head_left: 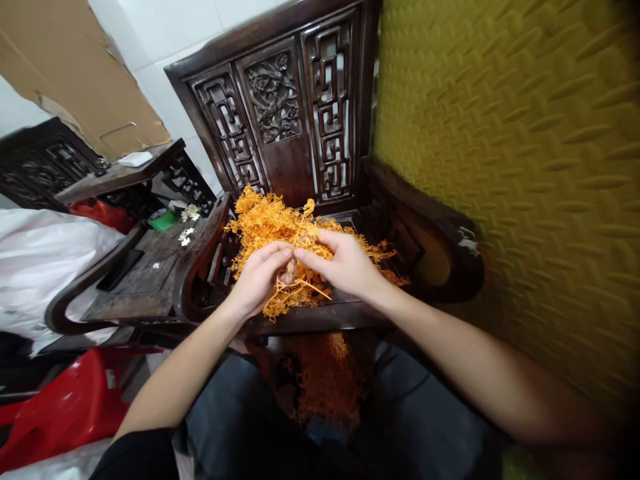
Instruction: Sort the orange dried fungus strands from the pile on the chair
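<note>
A heap of orange, frilly, finely branched sprigs [267,217] covers the seat of a dark wooden chair. Over the front of this heap both hands meet, fingertips close together. My left hand [263,272] is closed in a pinch on an orange sprig [303,285], whose thin bare stems stick out below the fingers. From the other side, my right hand [345,261] pinches the same sprig with thumb and forefinger, near its upper part. The exact contact between the fingertips is partly hidden.
The chair's carved back [287,163] rises behind the heap, with a curved armrest [450,233] at right beside a yellow textured panel [510,133]. More orange sprigs [330,387] lie below the seat. Left are a side table [145,267], white bags [45,267] and a red plastic stool [75,407].
</note>
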`<state>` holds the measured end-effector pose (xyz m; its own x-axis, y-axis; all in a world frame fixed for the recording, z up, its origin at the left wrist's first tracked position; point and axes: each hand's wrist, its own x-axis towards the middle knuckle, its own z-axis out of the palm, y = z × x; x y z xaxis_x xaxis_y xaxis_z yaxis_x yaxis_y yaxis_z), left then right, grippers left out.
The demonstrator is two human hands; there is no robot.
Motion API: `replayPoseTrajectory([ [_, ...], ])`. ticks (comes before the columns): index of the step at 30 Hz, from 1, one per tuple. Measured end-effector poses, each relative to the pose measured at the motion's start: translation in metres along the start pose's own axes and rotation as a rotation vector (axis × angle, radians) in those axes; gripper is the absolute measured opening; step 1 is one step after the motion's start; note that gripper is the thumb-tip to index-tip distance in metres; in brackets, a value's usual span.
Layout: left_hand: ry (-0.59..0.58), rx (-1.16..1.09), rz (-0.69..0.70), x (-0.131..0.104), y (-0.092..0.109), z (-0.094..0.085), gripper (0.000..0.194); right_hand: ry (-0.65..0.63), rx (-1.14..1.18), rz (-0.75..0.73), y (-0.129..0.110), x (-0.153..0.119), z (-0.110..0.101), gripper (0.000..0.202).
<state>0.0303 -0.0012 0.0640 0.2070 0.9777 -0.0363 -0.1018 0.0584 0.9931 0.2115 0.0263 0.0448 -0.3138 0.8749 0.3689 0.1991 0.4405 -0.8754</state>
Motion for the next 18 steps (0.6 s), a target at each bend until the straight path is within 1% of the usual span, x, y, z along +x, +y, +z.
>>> replayPoseTrajectory([
  [3,0.043,0.288,0.103,-0.005,0.0,-0.004,0.029,0.026,-0.116,-0.05,-0.002,-0.003,0.0,0.043],
  [4,0.063,0.347,0.127,-0.008,0.001,-0.006,0.031,0.028,-0.15,-0.076,-0.002,-0.003,-0.001,0.043],
  [6,0.103,0.387,0.168,-0.013,0.002,-0.008,0.035,0.041,-0.213,-0.129,-0.002,-0.004,-0.004,0.041],
  [7,0.12,0.378,0.18,-0.015,0.003,-0.008,0.036,0.051,-0.238,-0.151,-0.001,-0.005,-0.005,0.038],
  [9,0.139,0.316,0.158,-0.017,0.005,-0.007,0.037,0.078,-0.272,-0.192,0.002,-0.005,-0.006,0.032],
  [13,0.148,0.146,0.036,-0.013,0.007,-0.002,0.036,0.14,-0.344,-0.243,0.007,-0.005,-0.002,0.026],
  [16,0.132,0.103,0.004,-0.01,0.008,-0.002,0.031,0.183,-0.399,-0.291,0.01,-0.006,0.001,0.025],
  [18,0.104,0.098,-0.005,-0.009,0.011,-0.007,0.028,0.176,-0.446,-0.328,0.011,-0.006,-0.001,0.026],
])
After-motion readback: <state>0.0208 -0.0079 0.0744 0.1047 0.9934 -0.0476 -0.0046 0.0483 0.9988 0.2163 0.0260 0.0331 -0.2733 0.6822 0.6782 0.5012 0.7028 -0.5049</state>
